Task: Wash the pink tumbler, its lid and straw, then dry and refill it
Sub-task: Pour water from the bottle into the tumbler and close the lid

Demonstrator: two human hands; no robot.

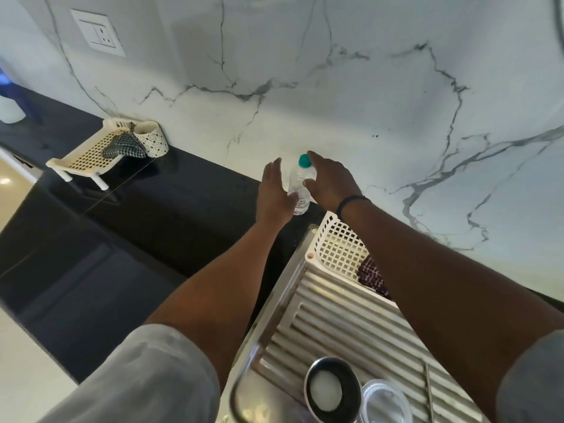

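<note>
Head view: tumbler [332, 389] stands open-mouthed at bottom edge on ribbed steel drainboard [345, 319], clear lid [385, 403] just beside it, thin metal straw [429, 392] lying near. Farther back, clear water bottle [300, 186] with teal cap upright on dark counter [171, 206] against marble wall. Left hand [274, 192] open, fingers spread beside bottle. Right hand [331, 178] open over bottle; contact cannot be confirmed. White basket [338, 245] under right forearm.
</note>
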